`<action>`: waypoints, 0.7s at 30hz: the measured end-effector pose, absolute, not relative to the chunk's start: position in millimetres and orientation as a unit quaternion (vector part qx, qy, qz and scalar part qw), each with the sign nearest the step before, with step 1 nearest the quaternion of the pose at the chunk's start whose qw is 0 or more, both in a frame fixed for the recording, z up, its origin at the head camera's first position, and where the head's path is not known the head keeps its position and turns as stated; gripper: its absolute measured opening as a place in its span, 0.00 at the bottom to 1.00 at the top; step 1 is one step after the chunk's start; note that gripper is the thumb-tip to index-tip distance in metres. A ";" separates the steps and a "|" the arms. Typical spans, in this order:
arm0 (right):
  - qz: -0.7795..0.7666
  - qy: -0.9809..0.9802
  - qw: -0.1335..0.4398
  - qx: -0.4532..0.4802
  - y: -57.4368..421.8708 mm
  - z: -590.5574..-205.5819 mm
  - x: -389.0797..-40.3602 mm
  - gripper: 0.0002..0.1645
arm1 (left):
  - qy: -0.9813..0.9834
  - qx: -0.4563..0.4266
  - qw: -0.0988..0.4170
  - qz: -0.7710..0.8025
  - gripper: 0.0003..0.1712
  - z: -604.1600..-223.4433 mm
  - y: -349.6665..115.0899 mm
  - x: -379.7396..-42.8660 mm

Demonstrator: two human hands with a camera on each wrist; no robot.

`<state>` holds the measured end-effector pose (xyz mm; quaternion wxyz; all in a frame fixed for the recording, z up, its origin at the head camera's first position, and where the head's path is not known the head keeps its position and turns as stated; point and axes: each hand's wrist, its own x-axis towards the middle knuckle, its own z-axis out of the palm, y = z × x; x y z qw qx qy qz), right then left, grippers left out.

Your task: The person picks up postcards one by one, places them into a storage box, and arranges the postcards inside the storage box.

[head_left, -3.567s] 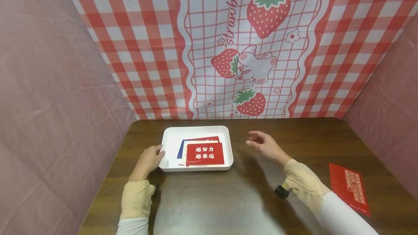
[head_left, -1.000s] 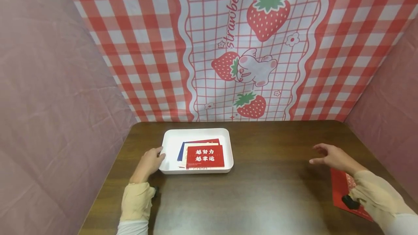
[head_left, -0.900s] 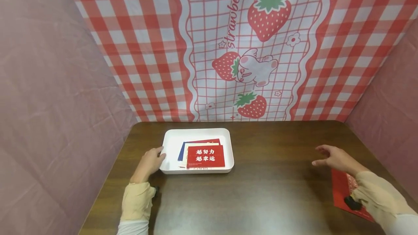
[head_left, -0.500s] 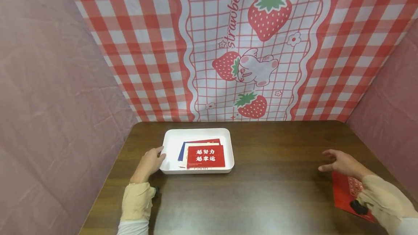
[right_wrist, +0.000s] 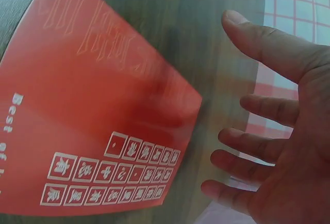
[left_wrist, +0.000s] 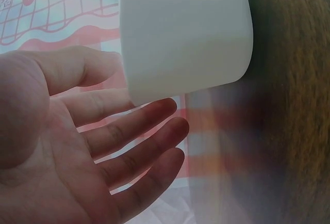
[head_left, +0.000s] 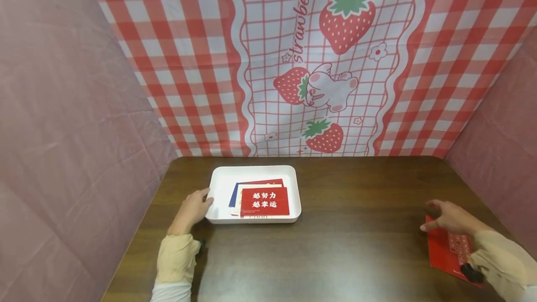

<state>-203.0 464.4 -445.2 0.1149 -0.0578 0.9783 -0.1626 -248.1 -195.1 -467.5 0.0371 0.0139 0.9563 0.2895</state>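
Observation:
A white tray (head_left: 251, 221) stands left of centre on the table, also seen as a pale wall (left_wrist: 185, 33) in the left wrist view. Several cards lie overlapped in it; a red card (head_left: 265, 202) with white characters is on top. My left hand (head_left: 194, 208) holds the tray's left rim with thumb and index finger; other fingers extend below the wall. My right hand (head_left: 453, 218) hovers over the far end of a red card (head_left: 444, 250) with boxed characters, its fingers spread and apart from it in the right wrist view (right_wrist: 98, 105). Hand and sleeve hide part of that card.
The brown wooden table (head_left: 335, 246) has bare surface between the tray and the right-hand card. A strawberry-print checked cloth (head_left: 310, 59) hangs behind it. Pink cloth walls (head_left: 84, 129) close off both sides.
My right hand has moved right from near the tray to the red card, then lowered closer to it over the last second. My left hand stays at the tray's rim.

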 end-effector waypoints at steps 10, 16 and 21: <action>-0.171 0.973 0.147 -0.046 476.8 -457.2 -197.1 0.53 | 0.956 0.016 0.035 0.290 0.28 -468.9 -195.7 -247.7; -0.156 0.975 0.152 -0.044 479.1 -457.9 -196.1 0.54 | 0.957 0.021 0.029 0.286 0.28 -467.3 -196.4 -247.2; -0.143 0.974 0.170 -0.037 483.6 -459.1 -195.6 0.54 | 0.957 0.018 0.029 0.290 0.28 -465.1 -196.4 -246.6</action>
